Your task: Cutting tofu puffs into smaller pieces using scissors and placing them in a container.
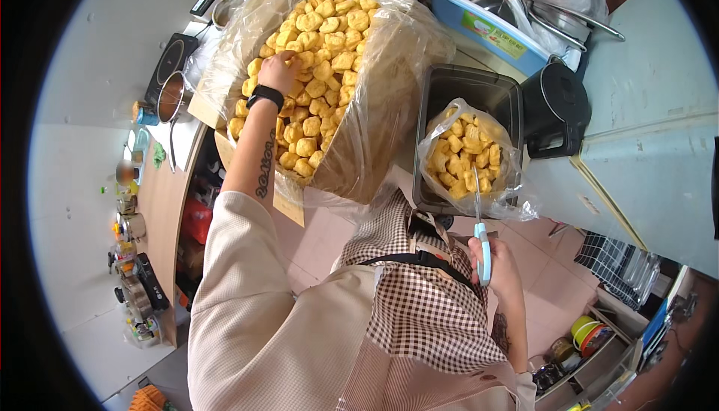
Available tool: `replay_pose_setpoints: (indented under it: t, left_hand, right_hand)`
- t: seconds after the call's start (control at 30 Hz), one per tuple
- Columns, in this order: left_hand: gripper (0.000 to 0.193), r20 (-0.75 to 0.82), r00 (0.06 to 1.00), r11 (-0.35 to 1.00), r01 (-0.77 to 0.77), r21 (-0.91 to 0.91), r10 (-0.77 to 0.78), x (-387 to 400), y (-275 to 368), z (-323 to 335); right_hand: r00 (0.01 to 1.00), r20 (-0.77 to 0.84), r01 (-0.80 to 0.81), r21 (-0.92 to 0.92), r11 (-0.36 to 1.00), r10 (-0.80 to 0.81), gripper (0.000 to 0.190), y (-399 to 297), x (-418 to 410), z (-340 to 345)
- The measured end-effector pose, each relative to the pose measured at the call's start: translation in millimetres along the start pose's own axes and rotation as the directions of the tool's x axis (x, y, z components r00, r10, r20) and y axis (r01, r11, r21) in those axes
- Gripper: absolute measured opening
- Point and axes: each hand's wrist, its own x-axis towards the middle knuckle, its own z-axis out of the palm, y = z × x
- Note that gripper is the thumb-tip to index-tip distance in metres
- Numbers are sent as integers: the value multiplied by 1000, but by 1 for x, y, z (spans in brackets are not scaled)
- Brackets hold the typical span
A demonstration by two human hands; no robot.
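Golden fried tofu puffs [312, 126] fill a cardboard box [368, 147] lined with a clear plastic bag [415, 35]. My left hand [278, 71], a black watch on its wrist, reaches over the left part of the box, fingertips down among the puffs. Whether they pinch one is hidden. In my right hand [497, 262] are scissors [482, 242] with light blue handles, their blades pointing away from me. The blade tips lie over a clear bag [508, 130] of more puffs [456, 142]. That bag sits inside a dark plastic bin [472, 80], right of the box.
A black electric kettle [556, 105] stands beside the bin. Behind it, a blue tub [472, 23] holds metal pots. On the left are a saucepan [173, 99], an induction cooker [170, 60] and a wooden counter [160, 203] with jars. A pale blue cabinet [651, 169] borders the right.
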Motion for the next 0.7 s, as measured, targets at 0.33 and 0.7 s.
replay_pose_setpoints:
  t: [0.33,0.7]
  left_hand:
    - [27,-27,998,974,-63,-216,58,-17,13,-15]
    - [26,307,915,-225,368,-902,263,-180,228,-77]
  right_hand:
    - [998,-41,56,84,995,-53,35,10,-6,-2]
    - [966,187,224,-244,944,-180,36,-4,-16,-17]
